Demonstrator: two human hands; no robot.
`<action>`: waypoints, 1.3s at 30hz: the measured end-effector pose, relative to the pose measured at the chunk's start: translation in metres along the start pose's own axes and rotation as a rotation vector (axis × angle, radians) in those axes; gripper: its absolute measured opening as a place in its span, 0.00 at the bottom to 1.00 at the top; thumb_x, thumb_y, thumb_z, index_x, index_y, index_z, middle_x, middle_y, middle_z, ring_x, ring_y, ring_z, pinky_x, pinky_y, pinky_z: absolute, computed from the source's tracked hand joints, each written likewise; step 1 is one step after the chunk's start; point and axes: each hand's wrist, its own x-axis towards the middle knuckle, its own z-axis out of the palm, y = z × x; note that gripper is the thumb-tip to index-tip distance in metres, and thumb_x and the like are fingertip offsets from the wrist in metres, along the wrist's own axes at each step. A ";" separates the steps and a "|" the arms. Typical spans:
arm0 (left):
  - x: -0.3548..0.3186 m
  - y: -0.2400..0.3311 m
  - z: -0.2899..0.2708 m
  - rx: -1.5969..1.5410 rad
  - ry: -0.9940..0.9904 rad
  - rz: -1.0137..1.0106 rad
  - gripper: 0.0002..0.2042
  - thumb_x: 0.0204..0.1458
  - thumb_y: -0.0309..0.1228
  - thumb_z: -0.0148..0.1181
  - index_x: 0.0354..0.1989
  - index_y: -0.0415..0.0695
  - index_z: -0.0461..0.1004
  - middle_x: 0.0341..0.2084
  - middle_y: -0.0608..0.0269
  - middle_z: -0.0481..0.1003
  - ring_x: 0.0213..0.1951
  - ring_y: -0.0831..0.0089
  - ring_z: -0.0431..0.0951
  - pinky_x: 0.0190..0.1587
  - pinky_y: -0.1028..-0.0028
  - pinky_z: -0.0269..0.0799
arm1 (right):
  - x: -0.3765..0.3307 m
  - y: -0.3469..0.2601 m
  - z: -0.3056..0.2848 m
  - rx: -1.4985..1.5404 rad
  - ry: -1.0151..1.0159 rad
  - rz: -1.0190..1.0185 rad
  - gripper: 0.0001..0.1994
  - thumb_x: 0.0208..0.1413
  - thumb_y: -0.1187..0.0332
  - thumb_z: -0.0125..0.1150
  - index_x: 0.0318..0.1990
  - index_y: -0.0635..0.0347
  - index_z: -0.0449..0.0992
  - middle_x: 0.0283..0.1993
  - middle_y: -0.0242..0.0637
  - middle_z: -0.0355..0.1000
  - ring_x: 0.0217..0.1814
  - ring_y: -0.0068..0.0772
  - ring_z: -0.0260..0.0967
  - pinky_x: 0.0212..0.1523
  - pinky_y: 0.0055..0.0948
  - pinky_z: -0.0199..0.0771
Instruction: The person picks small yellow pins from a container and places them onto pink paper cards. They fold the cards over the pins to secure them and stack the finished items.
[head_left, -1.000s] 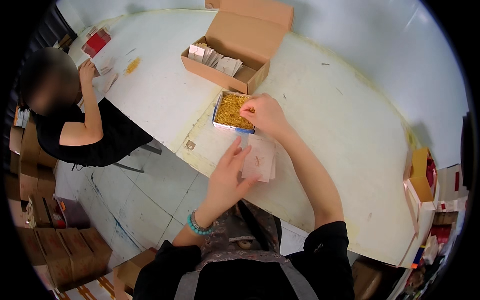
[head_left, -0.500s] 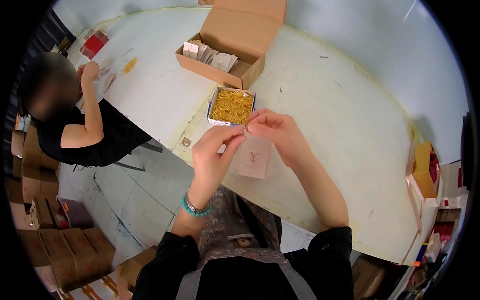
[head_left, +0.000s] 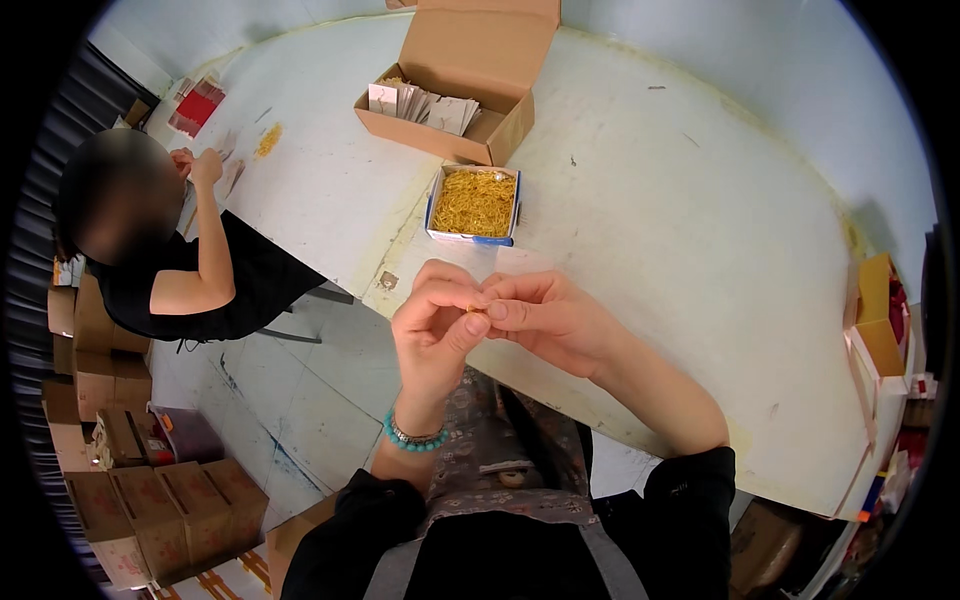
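Note:
My left hand and my right hand meet at the near edge of the white table, thumbs and fingers pinched together. Between the fingertips a tiny gold-coloured piece shows, too small to make out its kind. A pale pinkish printed card or packet pokes out behind my right fingers; the rest of it is hidden. Just beyond my hands, an open shallow blue-and-white box is filled with many thin gold-coloured pieces.
An open brown cardboard box with rows of white cards stands farther back on the table. At the left a co-worker sits near a loose gold pile. Stacked cartons fill the floor there; a yellow box is far right.
My hands have come lower and closer together, now pinching the small gold piece. The pinkish card or packet, seen below my fingers before, now shows only behind them. The whole view has shifted slightly.

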 end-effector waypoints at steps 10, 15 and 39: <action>-0.004 0.001 0.001 -0.083 0.056 -0.080 0.05 0.46 0.18 0.62 0.29 0.39 0.72 0.31 0.63 0.68 0.34 0.78 0.70 0.38 0.79 0.67 | 0.001 -0.001 -0.007 -0.188 0.053 0.011 0.09 0.53 0.65 0.63 0.35 0.62 0.78 0.31 0.27 0.69 0.33 0.19 0.63 0.36 0.19 0.64; -0.004 0.004 0.000 0.225 0.049 -0.152 0.05 0.46 0.16 0.62 0.29 0.37 0.72 0.30 0.63 0.70 0.33 0.78 0.71 0.35 0.80 0.70 | -0.011 -0.034 0.015 -1.052 0.270 -0.348 0.06 0.49 0.72 0.63 0.35 0.61 0.79 0.31 0.30 0.72 0.30 0.20 0.66 0.31 0.19 0.66; 0.021 -0.012 0.000 1.354 0.049 -0.245 0.10 0.48 0.34 0.64 0.24 0.39 0.74 0.14 0.58 0.71 0.16 0.72 0.71 0.21 0.73 0.65 | -0.004 -0.047 -0.029 -1.060 0.526 -0.166 0.09 0.52 0.67 0.62 0.30 0.65 0.76 0.24 0.26 0.71 0.27 0.13 0.63 0.30 0.18 0.65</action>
